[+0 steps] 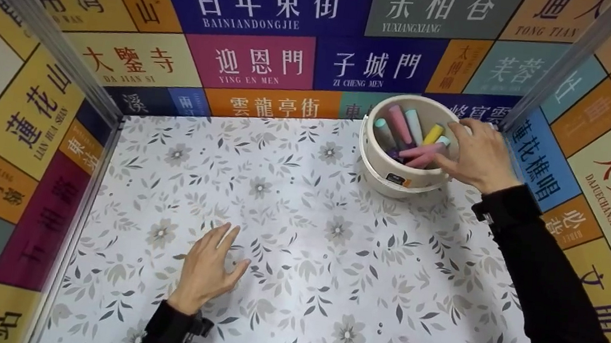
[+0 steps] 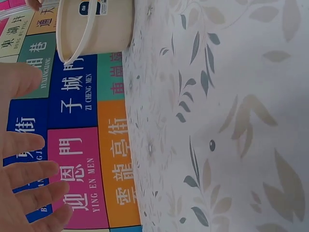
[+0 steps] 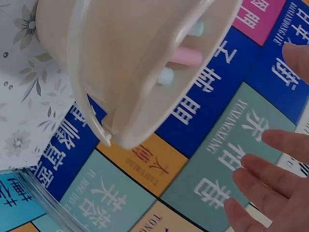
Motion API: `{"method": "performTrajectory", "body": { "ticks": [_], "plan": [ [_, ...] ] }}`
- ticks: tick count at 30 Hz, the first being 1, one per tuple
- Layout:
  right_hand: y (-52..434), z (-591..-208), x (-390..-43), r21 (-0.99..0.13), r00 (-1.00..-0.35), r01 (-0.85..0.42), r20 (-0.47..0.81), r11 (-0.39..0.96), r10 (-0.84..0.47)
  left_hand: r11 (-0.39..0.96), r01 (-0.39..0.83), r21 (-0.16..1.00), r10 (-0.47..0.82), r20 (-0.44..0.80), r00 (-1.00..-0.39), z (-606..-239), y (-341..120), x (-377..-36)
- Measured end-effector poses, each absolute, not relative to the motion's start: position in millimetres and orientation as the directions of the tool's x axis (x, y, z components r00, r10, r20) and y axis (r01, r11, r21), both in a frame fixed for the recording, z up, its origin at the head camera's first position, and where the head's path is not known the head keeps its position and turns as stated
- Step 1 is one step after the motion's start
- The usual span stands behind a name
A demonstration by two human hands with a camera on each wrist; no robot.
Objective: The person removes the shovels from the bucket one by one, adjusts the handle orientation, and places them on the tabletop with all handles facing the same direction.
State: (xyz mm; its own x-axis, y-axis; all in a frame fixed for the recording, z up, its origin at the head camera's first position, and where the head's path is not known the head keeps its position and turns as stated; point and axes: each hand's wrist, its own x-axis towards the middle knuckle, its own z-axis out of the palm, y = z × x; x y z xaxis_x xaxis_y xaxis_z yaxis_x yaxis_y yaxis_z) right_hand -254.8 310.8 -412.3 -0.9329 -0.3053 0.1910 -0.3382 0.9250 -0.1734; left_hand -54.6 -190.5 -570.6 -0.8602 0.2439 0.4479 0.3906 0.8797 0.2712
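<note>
A cream bucket (image 1: 377,155) stands at the back right of the floral-patterned surface, its handle (image 2: 90,34) hanging down at the side. Inside lie several thick chalk-like sticks, among them a pink one (image 1: 400,123), a yellow one (image 1: 433,132) and pale green ones. My right hand (image 1: 481,155) is at the bucket's right rim with fingers spread; in the right wrist view its fingers (image 3: 270,183) are apart from the bucket and hold nothing. Over the front left of the surface, my left hand (image 1: 211,266) hovers with fingers extended and nothing in it.
Upright panels printed with coloured Chinese sign blocks (image 1: 260,60) enclose the back, left and right. Clear corner strips (image 1: 113,102) run along where the panels meet. The surface (image 1: 277,236) is covered in white leaf-and-flower print.
</note>
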Motion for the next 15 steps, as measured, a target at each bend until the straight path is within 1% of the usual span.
{"method": "performTrajectory", "body": {
  "ticks": [7,11,15],
  "plan": [
    [296,-428,-289,-0.108,-0.947,-0.320,0.043,0.941,-0.317,0.867,0.436,0.239,0.293,0.462,-0.837,-579,-178,-55],
    [291,-435,-304,-0.059,-0.953,-0.298,-0.030,0.953,-0.300,0.871,0.438,0.224,0.307,0.448,-0.840,-582,-173,-53],
    [289,-443,-315,-0.014,-0.953,-0.294,-0.074,0.956,-0.294,0.872,0.434,0.227,0.310,0.429,-0.848,-583,-170,-51]
  ]
}}
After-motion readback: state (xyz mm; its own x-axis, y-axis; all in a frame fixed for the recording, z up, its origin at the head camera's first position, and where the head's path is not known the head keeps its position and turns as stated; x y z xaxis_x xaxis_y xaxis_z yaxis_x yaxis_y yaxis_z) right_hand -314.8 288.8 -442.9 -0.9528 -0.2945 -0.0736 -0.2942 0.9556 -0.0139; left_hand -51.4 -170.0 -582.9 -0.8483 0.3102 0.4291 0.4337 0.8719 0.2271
